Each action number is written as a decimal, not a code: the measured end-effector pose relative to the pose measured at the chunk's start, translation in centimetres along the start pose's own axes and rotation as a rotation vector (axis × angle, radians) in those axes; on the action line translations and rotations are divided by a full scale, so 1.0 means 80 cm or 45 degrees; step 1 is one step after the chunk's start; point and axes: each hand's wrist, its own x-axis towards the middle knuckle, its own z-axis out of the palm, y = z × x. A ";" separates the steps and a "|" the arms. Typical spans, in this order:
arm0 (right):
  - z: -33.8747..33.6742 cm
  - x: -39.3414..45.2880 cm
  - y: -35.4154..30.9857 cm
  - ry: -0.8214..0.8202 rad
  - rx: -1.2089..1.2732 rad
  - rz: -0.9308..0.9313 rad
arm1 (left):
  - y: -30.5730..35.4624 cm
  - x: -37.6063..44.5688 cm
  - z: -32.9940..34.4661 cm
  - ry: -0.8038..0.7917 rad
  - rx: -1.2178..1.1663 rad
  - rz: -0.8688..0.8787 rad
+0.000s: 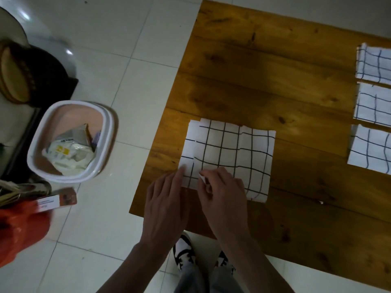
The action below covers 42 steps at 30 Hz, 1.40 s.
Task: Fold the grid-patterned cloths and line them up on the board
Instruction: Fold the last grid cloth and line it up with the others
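Observation:
A white cloth with a black grid (230, 153) lies partly folded near the left end of the wooden board (264, 70). My left hand (167, 199) rests flat with its fingertips pressing the cloth's near left corner. My right hand (222, 191) pinches a small white edge of the cloth at its near side, next to the left hand. Three folded grid cloths lie in a column at the board's right edge: a far one (373, 63), a middle one (374, 103) and a near one (371, 149), each partly cut off by the frame.
A white bin (69, 140) holding wrappers stands on the tiled floor left of the board. An orange bag (19, 227), a small box (57, 200) and dark round items (27, 75) lie further left. My shoes (186, 254) show below the board's near edge.

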 end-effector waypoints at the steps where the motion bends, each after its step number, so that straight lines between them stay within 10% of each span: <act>1: 0.005 0.000 -0.001 -0.029 -0.021 0.001 | 0.000 0.000 0.001 0.001 -0.013 -0.016; 42: -0.029 -0.094 0.096 -0.349 -0.495 -0.232 | 0.015 -0.019 0.007 -0.245 0.082 0.388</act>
